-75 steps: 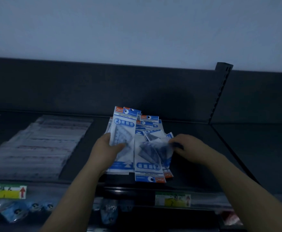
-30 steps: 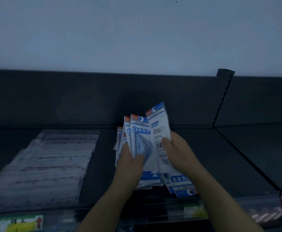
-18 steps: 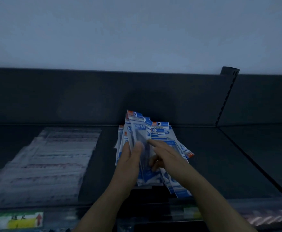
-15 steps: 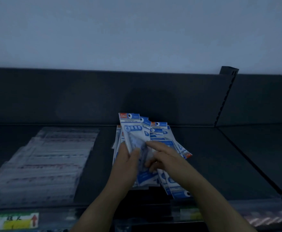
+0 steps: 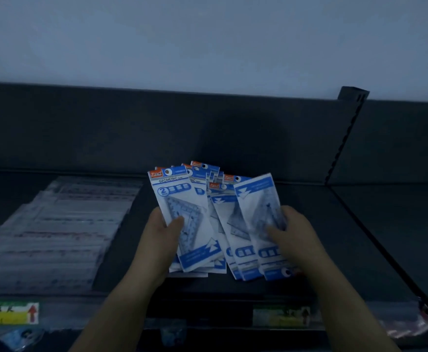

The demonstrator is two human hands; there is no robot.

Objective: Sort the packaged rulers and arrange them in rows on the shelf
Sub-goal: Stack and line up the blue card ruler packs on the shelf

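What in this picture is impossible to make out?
Head view:
- Ruler packets: lower ones covered by upper ones, count unclear.
- Right hand: fingers hidden behind those packets.
- Clear packets, left: print blurred.
- Price label: writing too small.
- Bags below: cut by bottom edge.

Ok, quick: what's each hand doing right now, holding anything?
Left hand: grips the GEOMETRIC pack, thumb on its front.
Right hand: grips the fanned packs, thumb on top.
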